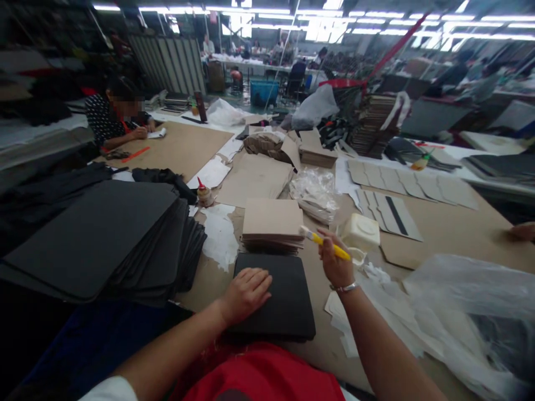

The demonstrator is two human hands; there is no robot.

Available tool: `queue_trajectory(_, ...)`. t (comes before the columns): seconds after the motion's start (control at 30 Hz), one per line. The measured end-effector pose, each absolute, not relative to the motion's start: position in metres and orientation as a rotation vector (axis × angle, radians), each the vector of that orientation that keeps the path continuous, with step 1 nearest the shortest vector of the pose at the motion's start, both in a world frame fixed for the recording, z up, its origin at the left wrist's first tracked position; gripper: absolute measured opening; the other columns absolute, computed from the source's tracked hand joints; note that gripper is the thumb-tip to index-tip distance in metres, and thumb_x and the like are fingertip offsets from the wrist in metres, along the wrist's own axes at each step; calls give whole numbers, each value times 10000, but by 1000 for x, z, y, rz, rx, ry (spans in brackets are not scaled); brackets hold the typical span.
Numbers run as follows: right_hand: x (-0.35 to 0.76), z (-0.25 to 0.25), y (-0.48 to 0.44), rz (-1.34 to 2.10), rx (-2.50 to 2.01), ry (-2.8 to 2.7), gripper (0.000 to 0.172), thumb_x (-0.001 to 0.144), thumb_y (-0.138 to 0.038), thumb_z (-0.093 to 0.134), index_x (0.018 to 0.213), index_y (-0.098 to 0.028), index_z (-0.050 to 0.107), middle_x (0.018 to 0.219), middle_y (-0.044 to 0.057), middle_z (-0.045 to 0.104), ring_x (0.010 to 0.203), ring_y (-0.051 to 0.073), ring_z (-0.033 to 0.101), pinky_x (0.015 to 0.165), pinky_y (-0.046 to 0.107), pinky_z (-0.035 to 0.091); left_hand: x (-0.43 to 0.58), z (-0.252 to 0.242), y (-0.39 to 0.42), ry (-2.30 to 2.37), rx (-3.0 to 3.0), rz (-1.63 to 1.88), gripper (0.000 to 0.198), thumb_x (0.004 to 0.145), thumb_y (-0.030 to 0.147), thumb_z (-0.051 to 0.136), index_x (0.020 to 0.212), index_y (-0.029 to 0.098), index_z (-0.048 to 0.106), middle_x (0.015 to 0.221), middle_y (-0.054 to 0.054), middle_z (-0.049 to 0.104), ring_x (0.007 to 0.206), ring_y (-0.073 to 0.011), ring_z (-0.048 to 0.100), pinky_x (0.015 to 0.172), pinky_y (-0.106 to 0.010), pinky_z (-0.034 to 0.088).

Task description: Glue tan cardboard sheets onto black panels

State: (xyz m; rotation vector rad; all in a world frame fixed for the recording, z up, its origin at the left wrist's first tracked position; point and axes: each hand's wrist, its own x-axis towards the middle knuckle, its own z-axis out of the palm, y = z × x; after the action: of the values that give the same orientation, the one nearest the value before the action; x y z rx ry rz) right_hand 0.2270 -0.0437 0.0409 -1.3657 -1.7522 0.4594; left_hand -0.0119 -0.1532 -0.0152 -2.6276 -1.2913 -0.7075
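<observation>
My left hand [246, 292] lies flat, fingers spread, on a black rectangular panel [288, 301] in front of me. My right hand [334, 259] is raised beside it and grips a yellow-handled brush [324, 241], bristle end pointing left. Just behind the black panel sits a stack of tan cardboard pieces [272, 223]. A white plastic tub [360, 233] stands right of my right hand.
A big pile of black sheets [108, 239] fills the left. A small glue bottle [203, 195] stands behind it. Clear plastic bags [468, 312] lie at right. Grey card pieces [412, 184] lie further back. A person [119, 120] sits at far left; another hand [522, 231] shows at the right edge.
</observation>
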Motion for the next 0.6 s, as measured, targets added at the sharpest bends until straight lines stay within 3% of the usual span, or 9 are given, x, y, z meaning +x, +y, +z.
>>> queue_trajectory(0.1,175,64,3,1040,-1220,-1613,410,834,-524,451,902,-166,639,566,-23,537,407,85,475,394,207,381,16,-20,-90,-1343,-2578,-703,409,877,326,461,1243,150,516,1276,-140,554,1207,-259,473,1005,-427,367)
queue_trajectory(0.27,105,49,71,1581,-1201,-1664,237,707,-394,630,701,-158,609,456,-56,501,328,55,415,338,174,361,36,-38,-30,-1644,-2490,-595,595,801,408,566,1295,96,457,1335,-196,484,1232,-323,437,1013,-486,334)
queue_trajectory(0.37,88,30,109,1664,-1272,-1643,181,707,-322,634,645,-156,597,414,-58,486,305,50,373,331,182,379,35,-41,-24,-1661,-2489,-568,619,812,474,531,1294,92,460,1301,-194,512,1212,-318,448,1008,-469,333)
queue_trajectory(0.6,93,15,167,1462,-1412,-1436,174,779,-308,584,700,-156,553,445,-53,499,335,48,395,388,191,437,30,-34,-24,-1615,-2490,-571,538,853,490,465,1251,130,502,1280,-161,536,1161,-290,477,970,-446,344)
